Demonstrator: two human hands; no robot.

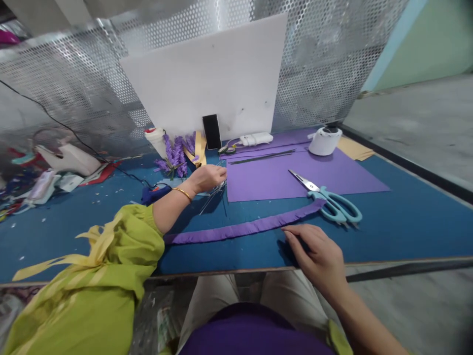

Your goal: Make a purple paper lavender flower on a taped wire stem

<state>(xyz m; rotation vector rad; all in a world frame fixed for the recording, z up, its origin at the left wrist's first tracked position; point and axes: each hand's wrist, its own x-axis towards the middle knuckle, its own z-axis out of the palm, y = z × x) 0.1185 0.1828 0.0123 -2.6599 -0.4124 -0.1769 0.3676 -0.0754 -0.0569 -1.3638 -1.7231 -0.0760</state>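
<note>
A long purple fringed paper strip lies across the blue table. My right hand rests flat just below its right part, fingers together and stretched out, holding nothing. My left hand reaches forward with fingers closed on a bundle of thin metal wires near the left edge of a purple sheet. Teal-handled scissors lie on that sheet's lower right corner.
A white board leans on perforated metal at the back, with a black phone, a white device, purple paper flowers and a white tape roll before it. Clutter fills the far left. The table's front edge is near my lap.
</note>
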